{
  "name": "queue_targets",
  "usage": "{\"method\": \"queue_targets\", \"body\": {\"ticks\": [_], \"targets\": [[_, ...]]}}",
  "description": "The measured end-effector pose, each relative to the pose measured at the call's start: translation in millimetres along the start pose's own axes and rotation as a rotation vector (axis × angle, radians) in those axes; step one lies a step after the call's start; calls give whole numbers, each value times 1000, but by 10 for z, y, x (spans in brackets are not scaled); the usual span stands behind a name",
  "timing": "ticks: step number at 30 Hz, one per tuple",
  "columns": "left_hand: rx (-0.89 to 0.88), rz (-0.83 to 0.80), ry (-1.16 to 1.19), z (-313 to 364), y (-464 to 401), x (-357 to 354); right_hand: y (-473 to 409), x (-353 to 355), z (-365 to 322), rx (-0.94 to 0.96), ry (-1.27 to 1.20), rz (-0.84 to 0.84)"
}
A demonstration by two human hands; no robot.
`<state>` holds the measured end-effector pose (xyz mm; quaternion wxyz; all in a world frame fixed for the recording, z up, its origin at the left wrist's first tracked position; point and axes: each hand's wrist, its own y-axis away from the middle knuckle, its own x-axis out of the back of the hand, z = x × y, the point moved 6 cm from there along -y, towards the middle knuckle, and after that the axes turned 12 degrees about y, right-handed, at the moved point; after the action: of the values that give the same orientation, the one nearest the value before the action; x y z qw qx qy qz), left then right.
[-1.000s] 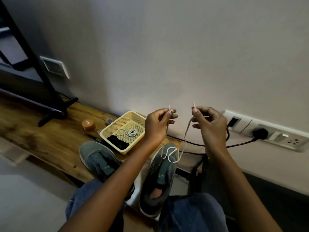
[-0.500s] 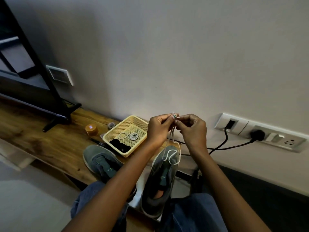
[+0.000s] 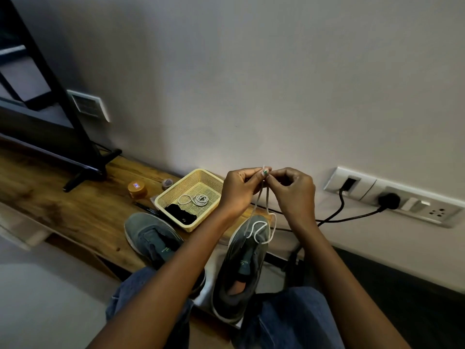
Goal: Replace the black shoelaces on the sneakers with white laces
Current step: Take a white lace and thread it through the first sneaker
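Observation:
Two grey sneakers rest on the wooden bench, one at the left [image 3: 153,238] and one at the right [image 3: 247,258]. A white lace [image 3: 261,226] is threaded through the right sneaker's front eyelets and both ends rise upward. My left hand [image 3: 239,191] and my right hand [image 3: 293,191] pinch the two lace tips together above the toe. A yellow basket [image 3: 173,191] behind the sneakers holds a coiled white lace [image 3: 197,199] and a bundle of black laces [image 3: 181,213].
An orange round tin [image 3: 137,189] and a small grey object [image 3: 167,183] sit on the bench [image 3: 63,210] left of the basket. A black stand's foot [image 3: 85,172] stands farther left. A black cable [image 3: 339,214] runs to the wall socket strip [image 3: 392,197].
My hands, held apart with one lace tip each, have come together so the tips meet. The view has shifted slightly.

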<state>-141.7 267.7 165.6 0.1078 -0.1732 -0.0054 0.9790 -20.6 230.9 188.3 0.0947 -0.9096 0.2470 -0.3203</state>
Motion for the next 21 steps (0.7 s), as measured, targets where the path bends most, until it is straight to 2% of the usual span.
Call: {"method": "queue_targets", "body": {"ticks": [4, 21], "targets": [[14, -13, 9, 6, 15, 3, -27, 26, -21, 12, 30, 18], [96, -21, 98, -85, 25, -5, 2, -102, 132, -96, -134, -6]]}}
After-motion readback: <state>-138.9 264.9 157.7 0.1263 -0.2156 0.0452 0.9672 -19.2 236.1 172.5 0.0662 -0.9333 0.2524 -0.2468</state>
